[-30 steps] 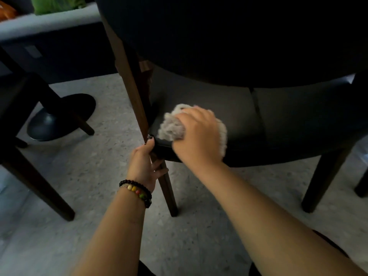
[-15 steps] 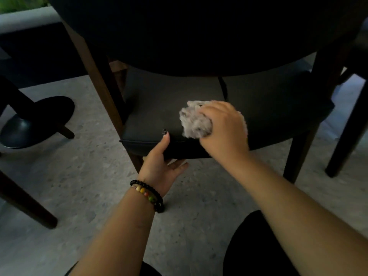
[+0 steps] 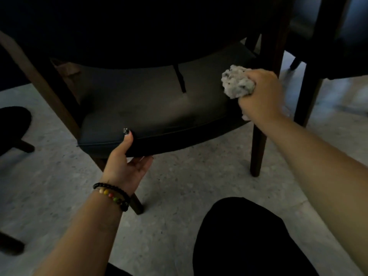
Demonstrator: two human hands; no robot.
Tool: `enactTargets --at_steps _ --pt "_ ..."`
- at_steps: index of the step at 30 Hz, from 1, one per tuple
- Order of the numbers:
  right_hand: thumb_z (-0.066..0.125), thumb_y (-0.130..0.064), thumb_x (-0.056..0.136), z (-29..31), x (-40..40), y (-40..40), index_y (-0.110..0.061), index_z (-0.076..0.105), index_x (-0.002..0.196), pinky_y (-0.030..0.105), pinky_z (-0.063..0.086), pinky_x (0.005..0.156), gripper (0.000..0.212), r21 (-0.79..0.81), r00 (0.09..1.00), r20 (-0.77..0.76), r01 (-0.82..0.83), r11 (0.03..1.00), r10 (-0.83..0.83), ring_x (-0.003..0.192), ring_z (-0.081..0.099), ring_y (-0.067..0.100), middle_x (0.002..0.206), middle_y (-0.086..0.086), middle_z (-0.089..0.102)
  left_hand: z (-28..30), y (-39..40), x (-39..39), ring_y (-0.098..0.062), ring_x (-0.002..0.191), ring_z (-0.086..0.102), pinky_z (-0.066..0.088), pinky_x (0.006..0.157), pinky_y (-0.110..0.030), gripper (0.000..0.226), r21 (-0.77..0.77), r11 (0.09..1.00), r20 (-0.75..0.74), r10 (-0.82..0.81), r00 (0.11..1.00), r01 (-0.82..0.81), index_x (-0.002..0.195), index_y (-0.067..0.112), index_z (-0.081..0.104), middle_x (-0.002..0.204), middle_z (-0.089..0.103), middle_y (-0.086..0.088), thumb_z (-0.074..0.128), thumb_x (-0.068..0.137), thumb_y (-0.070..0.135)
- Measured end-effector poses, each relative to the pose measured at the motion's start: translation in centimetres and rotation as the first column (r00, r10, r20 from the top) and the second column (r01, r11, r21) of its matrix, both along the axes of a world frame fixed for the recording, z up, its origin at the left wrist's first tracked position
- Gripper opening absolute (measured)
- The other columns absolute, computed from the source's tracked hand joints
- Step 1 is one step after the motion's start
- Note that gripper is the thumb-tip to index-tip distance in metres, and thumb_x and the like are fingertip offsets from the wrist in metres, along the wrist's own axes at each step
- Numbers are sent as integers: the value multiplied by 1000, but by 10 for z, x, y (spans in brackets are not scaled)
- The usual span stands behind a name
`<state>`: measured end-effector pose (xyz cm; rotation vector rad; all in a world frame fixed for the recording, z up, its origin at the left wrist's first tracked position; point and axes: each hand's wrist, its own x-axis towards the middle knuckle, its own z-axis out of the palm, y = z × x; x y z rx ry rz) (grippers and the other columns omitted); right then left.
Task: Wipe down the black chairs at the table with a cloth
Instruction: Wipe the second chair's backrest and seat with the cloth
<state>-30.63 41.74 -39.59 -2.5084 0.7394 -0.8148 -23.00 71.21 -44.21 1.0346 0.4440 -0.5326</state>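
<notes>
Two hands at one black chair [image 3: 151, 108], both on its seat cushion. Right hand [image 3: 258, 96] at the cushion's right edge, beside the right front leg [image 3: 257, 152]: fingers curled tight into a fist round a bunched grey cloth [image 3: 237, 82], cloth bulging out past the knuckles and resting against the seat. Left hand [image 3: 125, 166] at the cushion's front edge, toward its left corner: thumb up over the piping on top, fingers reaching underneath, clamping the edge between them. Beaded bracelet [image 3: 112, 196] on that wrist. Speckled grey floor [image 3: 179, 186] under the chair.
</notes>
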Motion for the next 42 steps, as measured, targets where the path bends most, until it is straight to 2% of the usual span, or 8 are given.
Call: enactTargets --at_steps 2,4,9,19,27,33,37,42 --pt "63 -14 84 -1 11 39 -14 70 105 32 47 87 21 60 987 141 68 996 -76 104 60 21 106 5 68 2 -1 -1 -31 112 59 48 99 -45 59 7 1000 -1 -12 1000 12 132 17 48 123 58 -3 73 81 34" --pt "71 -14 76 -4 20 100 -18 72 103 32 47 90 27 5 958 228 -179 984 173 102 61 19 104 2 69 5 0 -1 -30 112 60 49 98 -42 55 11 999 4 -31 1000 31 131 17 52 125 59 -4 72 82 34" --pt "77 -9 66 -14 15 116 -7 72 108 43 41 105 43 -41 832 55 -550 834 552 120 55 30 116 11 68 6 -1 -3 -30 113 60 49 98 -41 51 17 998 2 -53 999 53 128 18 57 126 61 -3 72 82 34" --pt "59 -12 88 3 21 6 -11 68 94 27 44 79 11 93 982 108 142 985 -152 98 61 25 96 7 66 0 2 0 -31 107 65 45 101 -44 54 51 984 34 -171 985 169 121 21 55 117 65 -3 72 73 40" --pt "73 3 71 -15 -7 34 5 66 113 43 42 104 43 -147 907 36 -411 900 420 118 55 37 116 21 65 10 -2 -7 -33 109 62 41 107 -47 58 16 993 -15 -117 993 117 128 22 48 119 61 -6 71 77 34" --pt "55 -6 83 -15 -9 -13 -2 66 96 32 44 91 17 18 989 147 24 1000 -26 105 59 31 104 16 65 13 1 -11 -31 109 62 40 107 -46 46 32 990 -40 -136 990 137 120 21 52 115 62 -5 70 80 35" --pt "42 -13 89 -8 17 21 -7 68 109 39 47 95 33 286 913 217 279 917 -345 108 59 28 111 11 67 21 8 -5 -33 112 58 36 109 -47 33 65 990 -62 -120 991 124 111 18 55 125 59 -9 63 88 39" --pt "43 -27 81 -12 26 149 -10 66 112 42 41 103 43 45 978 207 -4 999 -5 119 54 29 121 8 64 31 39 13 -42 129 43 26 114 -51 78 -76 997 -174 2 985 -15 144 4 36 139 47 -23 50 86 54"
